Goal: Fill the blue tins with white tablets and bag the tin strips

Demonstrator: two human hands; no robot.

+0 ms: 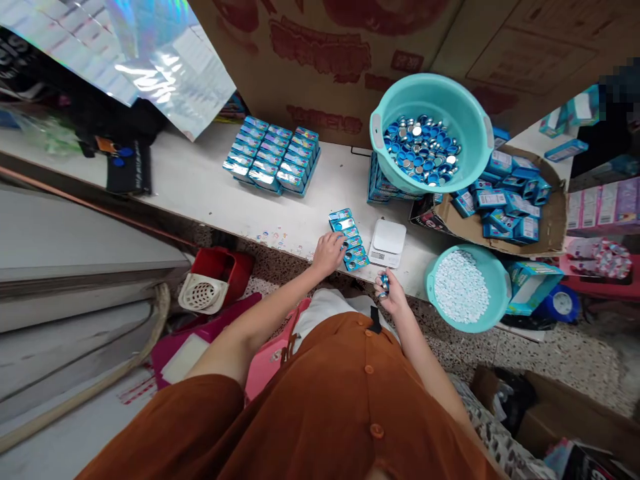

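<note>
While left hand, half-curled, grip unclear, touches blue boxes | right hand clutches metal caps | labels illegible

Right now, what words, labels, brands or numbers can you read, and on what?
"sis", probably partial: black item, upper left.
Too blurred: large carton, red print; black strap, white lettering.
Too small: blue boxes; white scale, label.
No numbers legible.

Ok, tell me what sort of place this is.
Probably a small packing or assembly workshop, judging by the turquoise basin of loose blue-and-silver caps, the small boxes stacked in rows, and what looks like a scale on the white bench.
</note>
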